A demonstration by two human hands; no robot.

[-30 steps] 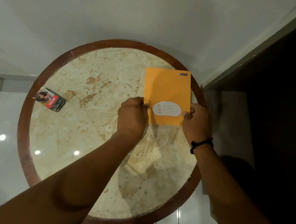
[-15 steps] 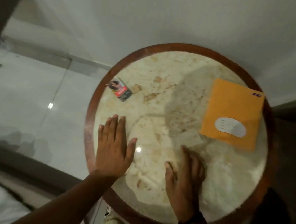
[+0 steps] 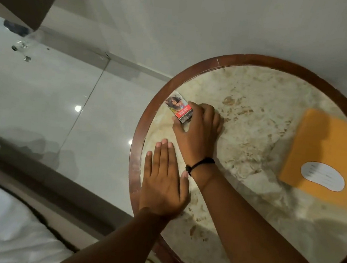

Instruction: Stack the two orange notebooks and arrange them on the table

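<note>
On table [image 3: 141, 128], right hand [image 3: 200, 131] grips printed packet [image 3: 180, 109]; writing unreadable.

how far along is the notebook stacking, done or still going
Looks mostly done: the orange notebooks lie flat at the right side of the table, though only the top cover shows. In hand: the right hand grips a small printed box; the left hand rests flat. Possibly nothing left for the notebooks.

notebooks [image 3: 322, 158] right on table [image 3: 246, 91], packet [image 3: 180, 109] left
</note>
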